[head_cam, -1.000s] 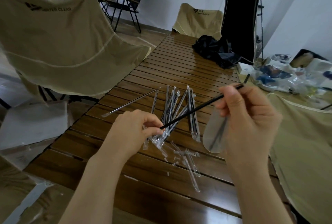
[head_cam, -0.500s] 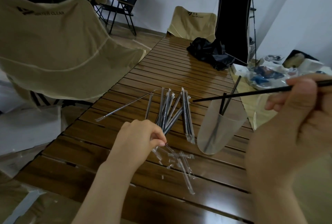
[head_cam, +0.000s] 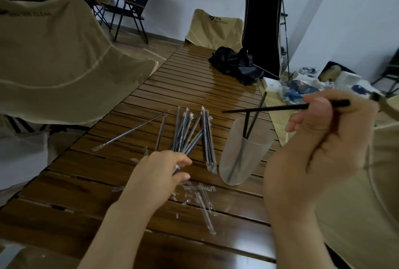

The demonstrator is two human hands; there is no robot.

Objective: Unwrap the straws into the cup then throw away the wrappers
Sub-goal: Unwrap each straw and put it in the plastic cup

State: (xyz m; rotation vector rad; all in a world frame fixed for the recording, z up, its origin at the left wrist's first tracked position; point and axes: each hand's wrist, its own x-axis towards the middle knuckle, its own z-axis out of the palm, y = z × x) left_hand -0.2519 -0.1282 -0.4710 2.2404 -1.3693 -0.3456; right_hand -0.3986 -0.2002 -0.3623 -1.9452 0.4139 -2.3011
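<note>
While my left hand (head_cam: 160, 170) pinches a wrapped straw at the near end of the wrapped straws (head_cam: 190, 132) on the table (head_cam: 121, 184), with empty wrappers (head_cam: 201, 198) lying just right of it, the cup (head_cam: 241, 156) holds two bare straws and my right hand (head_cam: 313, 150) grips a third, the straw (head_cam: 278, 108), level above the rim. I judge the job about a quarter done, with roughly ten to strip and all wrappers to bin. Tan chairs (head_cam: 54, 59) flank the slatted wood, a black cloth (head_cam: 235, 64) lies at its far end, clutter (head_cam: 302, 87) sits right.
</note>
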